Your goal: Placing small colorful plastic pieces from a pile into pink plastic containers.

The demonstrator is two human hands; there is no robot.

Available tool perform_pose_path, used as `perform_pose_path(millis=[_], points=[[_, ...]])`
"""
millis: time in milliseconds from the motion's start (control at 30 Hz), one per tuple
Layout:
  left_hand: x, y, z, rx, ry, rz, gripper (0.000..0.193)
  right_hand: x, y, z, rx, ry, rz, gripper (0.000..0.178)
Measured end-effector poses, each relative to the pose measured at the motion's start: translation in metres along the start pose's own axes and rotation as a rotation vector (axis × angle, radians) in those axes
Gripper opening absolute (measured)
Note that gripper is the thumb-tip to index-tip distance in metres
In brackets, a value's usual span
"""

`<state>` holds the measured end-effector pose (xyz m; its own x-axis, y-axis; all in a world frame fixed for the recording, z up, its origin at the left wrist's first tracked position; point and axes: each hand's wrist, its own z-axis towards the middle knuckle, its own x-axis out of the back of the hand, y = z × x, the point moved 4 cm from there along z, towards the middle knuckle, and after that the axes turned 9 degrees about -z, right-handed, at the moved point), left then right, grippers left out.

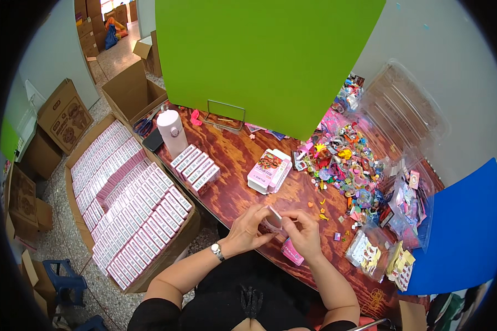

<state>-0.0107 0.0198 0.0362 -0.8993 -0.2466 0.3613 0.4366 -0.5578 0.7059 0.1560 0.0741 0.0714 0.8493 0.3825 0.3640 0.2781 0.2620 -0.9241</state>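
Note:
Close to the table's front edge, my left hand [249,230] and my right hand [303,234] grip a small pink-and-white carton [273,217] between them. Fingers cover most of it; a pale flat edge shows at the top. The left hand pinches it from the left, with the right thumb and fingers at its other side. Just below the right hand lies a bright pink packet [292,252]. Beyond my hands, a few flat-lying pink-and-white cartons with a picture [269,170] are stacked on the table.
Small boxes [196,169] stand in a row beside a pale pink bottle [172,132]. A large carton [185,234] full of boxes sits at left. To the right spreads a heap of colourful trinkets [350,165], near clear plastic trays [364,251] and a blue panel [458,231]. A green panel [265,60] rises behind.

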Motion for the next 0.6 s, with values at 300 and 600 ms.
perform_pose_path(millis=[300,600], points=[[0.003,0.003,0.001,0.046,0.006,0.067,0.1,-0.003,-0.036,0.002,0.461,0.138,-0.585,0.019],[-0.001,0.005,-0.004,0.029,-0.008,0.158,0.111,-0.006,-0.04,0.001,0.519,0.104,-0.754,0.026]])
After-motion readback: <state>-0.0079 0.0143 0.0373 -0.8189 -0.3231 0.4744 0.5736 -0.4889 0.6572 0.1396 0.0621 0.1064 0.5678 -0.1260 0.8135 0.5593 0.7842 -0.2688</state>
